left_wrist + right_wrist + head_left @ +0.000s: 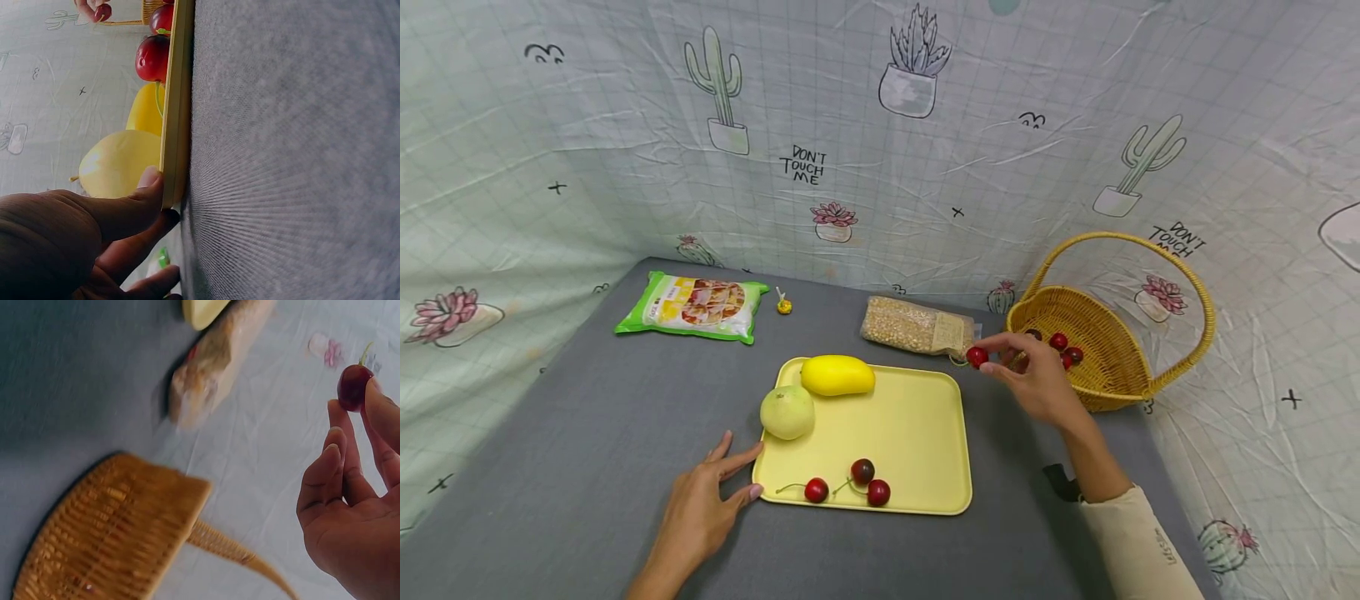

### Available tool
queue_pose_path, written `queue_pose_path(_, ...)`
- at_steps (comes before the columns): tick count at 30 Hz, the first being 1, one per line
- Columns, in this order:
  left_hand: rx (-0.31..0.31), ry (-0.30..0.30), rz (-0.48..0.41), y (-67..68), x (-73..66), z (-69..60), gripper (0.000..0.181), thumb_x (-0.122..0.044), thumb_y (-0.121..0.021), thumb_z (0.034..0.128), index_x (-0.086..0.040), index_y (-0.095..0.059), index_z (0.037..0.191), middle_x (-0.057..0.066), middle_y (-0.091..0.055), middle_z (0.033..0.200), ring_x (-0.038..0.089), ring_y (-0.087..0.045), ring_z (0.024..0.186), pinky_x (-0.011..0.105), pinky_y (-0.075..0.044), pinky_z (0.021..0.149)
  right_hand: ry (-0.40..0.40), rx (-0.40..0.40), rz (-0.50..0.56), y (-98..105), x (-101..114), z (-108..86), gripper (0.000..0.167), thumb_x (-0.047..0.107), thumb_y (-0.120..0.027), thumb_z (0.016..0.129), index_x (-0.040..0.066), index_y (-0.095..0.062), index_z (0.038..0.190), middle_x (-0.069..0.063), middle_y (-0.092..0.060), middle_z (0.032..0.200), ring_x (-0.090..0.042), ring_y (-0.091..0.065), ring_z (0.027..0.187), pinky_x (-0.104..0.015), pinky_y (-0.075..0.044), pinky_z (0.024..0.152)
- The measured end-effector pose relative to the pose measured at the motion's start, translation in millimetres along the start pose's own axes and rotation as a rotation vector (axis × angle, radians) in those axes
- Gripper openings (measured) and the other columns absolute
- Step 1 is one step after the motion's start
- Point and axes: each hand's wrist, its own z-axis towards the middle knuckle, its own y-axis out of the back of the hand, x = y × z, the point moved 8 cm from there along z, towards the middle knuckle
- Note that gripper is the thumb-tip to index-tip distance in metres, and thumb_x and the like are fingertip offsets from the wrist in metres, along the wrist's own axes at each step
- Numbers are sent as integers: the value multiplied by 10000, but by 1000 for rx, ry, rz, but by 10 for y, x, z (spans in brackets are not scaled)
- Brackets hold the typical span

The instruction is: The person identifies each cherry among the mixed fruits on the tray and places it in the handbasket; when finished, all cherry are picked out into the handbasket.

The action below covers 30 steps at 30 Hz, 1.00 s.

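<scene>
In the head view my right hand (1033, 375) pinches a dark red cherry (977, 357) between thumb and fingertips, left of the basket. The right wrist view shows that cherry (354, 387) with its green stem upward. My left hand (700, 504) touches the left edge of a yellow tray (917, 433) near its front corner, fingers spread and fairly straight. In the left wrist view the thumb (149, 187) rests against the tray's rim. On the tray lie a pale green round fruit (787, 412), a yellow mango (837, 375) and three cherries (878, 492) near the front.
A wicker basket (1112, 350) with a tall handle stands at the right, holding several cherries (1058, 342). Behind the tray lies a clear bag of grains (910, 323). A green-edged food packet (700, 307) and a small yellow lollipop (784, 306) lie at the back left.
</scene>
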Motion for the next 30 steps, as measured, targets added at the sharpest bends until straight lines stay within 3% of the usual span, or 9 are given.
queue_pose_path(7,-3,-4,-3,4,3,-2,594,-139,-923,809,-174,-742,1374,334,-483,1553,595,-534,1358,717,-486,1043,19,-76,-12,237,-193,24,276,155,-790,971,167,-776,1246,-87,-778,1127,-180,-621,874,-210,-504,720)
queue_pose_path(15,-9,-6,-13,14,-1,-3,592,-135,-924,806,-173,-746,1370,339,-487,1546,592,-535,1358,718,-491,1035,38,-150,33,458,-367,43,278,64,-785,961,94,-779,1237,-168,-775,1102,-148,-623,820,-170,-484,699)
queue_pose_path(27,10,16,-17,-1,8,3,585,-145,-916,824,-180,-739,1380,330,-470,1566,573,-512,1394,713,-479,1057,-141,-199,8,706,-808,65,295,160,-775,986,85,-762,1271,-181,-749,1178,-147,-610,858,-178,-508,657)
queue_pose_path(30,10,17,-19,-2,10,4,588,-143,-916,822,-178,-738,1381,331,-468,1568,567,-508,1400,712,-480,1057,-161,-200,-35,768,-870,79,301,204,-760,1003,98,-754,1284,-175,-744,1205,-133,-594,885,-174,-483,697)
